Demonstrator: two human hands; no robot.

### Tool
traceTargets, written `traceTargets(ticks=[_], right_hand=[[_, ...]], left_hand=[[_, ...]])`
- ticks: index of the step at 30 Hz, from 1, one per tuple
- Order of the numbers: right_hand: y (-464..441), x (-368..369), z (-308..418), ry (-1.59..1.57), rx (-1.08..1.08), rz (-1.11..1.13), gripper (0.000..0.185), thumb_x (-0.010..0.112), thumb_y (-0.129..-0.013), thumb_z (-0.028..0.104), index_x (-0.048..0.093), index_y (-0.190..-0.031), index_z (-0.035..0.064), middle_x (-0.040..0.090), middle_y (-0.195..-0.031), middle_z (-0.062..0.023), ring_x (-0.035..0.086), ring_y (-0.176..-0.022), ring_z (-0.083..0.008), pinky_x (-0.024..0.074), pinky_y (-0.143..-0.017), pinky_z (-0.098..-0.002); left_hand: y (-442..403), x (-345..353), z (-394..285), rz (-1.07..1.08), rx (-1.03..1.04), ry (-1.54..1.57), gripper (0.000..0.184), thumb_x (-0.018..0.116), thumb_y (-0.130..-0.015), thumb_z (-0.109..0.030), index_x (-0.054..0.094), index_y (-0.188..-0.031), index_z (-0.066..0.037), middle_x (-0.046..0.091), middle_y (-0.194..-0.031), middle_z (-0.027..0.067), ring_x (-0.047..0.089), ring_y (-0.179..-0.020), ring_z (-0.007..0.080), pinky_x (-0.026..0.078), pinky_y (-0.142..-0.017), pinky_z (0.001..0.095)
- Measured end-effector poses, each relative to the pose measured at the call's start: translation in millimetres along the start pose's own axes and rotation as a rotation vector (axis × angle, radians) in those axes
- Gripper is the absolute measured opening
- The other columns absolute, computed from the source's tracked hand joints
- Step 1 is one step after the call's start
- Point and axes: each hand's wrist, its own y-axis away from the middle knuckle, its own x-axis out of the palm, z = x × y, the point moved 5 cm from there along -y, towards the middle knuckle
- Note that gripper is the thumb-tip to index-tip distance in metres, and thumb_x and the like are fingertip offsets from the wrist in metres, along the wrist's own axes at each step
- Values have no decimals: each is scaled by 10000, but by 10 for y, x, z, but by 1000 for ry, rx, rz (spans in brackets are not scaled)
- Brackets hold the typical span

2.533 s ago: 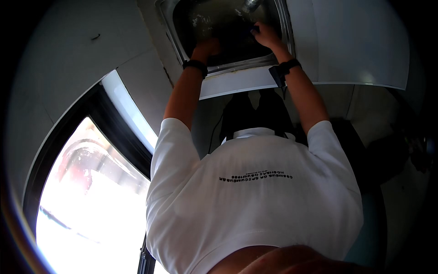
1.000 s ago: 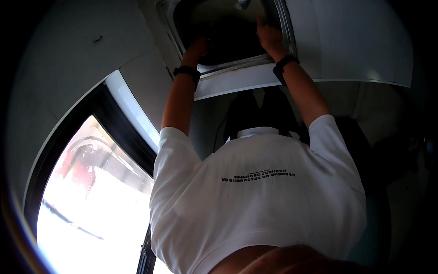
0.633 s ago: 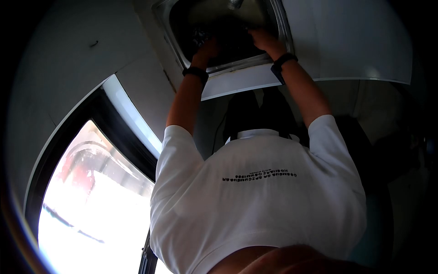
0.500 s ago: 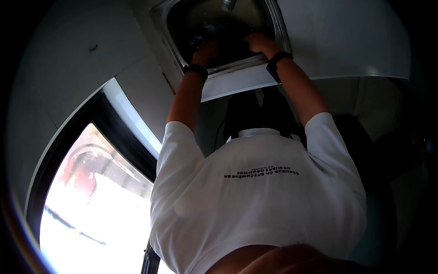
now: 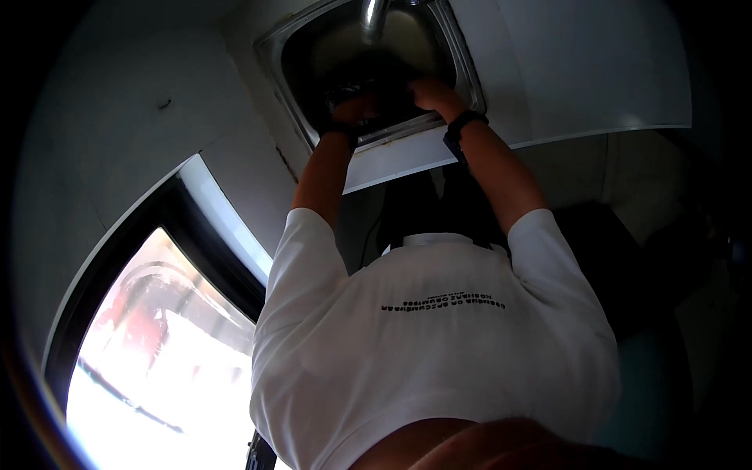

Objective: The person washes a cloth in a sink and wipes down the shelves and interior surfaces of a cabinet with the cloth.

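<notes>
Both hands are down inside a steel sink [image 5: 462,51], in deep shadow. A dark, glistening mass [image 5: 348,88] lies in the basin; it looks like wet cloth, though its outline is hard to make out. My left hand [image 5: 358,110] presses into it at the left, fingers bent inward and partly lost in the dark. Across from it, my right hand [image 5: 431,95] is curled, with its fingertips at the right side of the dark cloth. Dark bands circle both wrists.
A metal tap [image 5: 374,19] hangs over the sink from the far side. Pale counter [image 5: 580,70] extends to the right, its front edge before my body. At the lower left is a bright window [image 5: 157,352] with a black frame.
The sink and hands sit slightly lower and further left in view, and more of the tap shows. Both hands stay in the basin at the dark cloth.
</notes>
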Motion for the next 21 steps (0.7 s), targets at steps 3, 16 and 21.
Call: traceTargets(ticks=[3,16,21], right_hand=[[-28,143,21,65,-30,100,300,572,-824,118,623,-1108,35,588,-1154,-209,583,-1025,-359,475,-846,-462],[-117,132,55,-136,-137,-144,266,574,-839,142,599,-1082,38,621,-1059,-184,601,-956,-354,485,-820,-428],[-14,12,269,23,-123,-10,288,551,-873,151,566,-1139,42,600,-1103,-196,578,-1011,-345,461,-862,-414]], left_hand=[[165,-60,-191,-35,53,-90,479,594,-811,-384,560,-1204,-112,567,-1219,176,549,-1122,316,430,-918,421],[473,-519,-578,-16,178,-48,427,572,-837,-374,620,-1067,-17,619,-1100,201,584,-1022,322,453,-863,434],[564,-475,-674,86,149,-91,500,598,-819,-388,579,-1154,-18,583,-1181,195,548,-1096,324,436,-913,418]])
